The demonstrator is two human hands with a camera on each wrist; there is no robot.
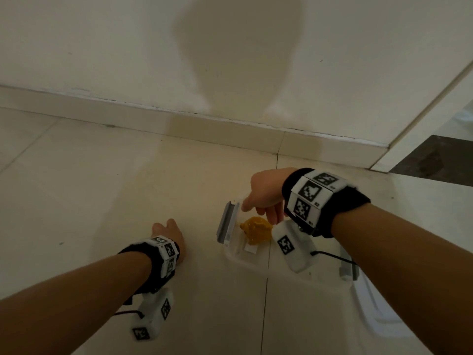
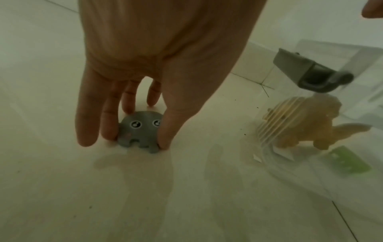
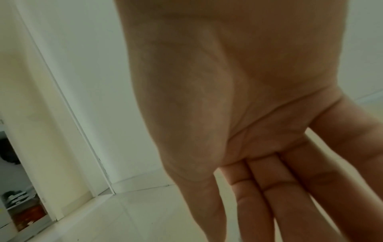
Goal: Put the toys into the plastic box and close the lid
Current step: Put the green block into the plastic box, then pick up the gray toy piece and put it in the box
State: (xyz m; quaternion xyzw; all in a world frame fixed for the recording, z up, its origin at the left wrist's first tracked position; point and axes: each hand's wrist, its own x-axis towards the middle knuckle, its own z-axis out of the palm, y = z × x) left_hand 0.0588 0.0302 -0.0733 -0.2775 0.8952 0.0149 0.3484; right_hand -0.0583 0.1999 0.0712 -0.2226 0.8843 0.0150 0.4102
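Observation:
A small grey octopus toy [image 2: 139, 129] sits on the floor tiles. My left hand [image 2: 135, 141] pinches it between thumb and fingers; in the head view that hand [image 1: 167, 230] hides the toy. To its right stands the clear plastic box [image 1: 245, 262] with a grey latch [image 1: 226, 222] tipped up on its left end. A yellow dinosaur toy [image 1: 256, 233] stands inside the box [image 2: 352, 54]. My right hand [image 1: 259, 213] hovers over the box's far end, fingers straight, holding nothing. A clear ribbed piece that looks like the lid [image 1: 371, 311] lies partly under my right forearm.
A white wall and skirting board [image 1: 204, 124] run across just behind the box. A door frame [image 1: 422, 119] and dark threshold [image 1: 435, 162] are at the far right. A green label [image 2: 346, 162] lies on the box bottom. Pale floor tiles [image 1: 76, 188] extend to the left.

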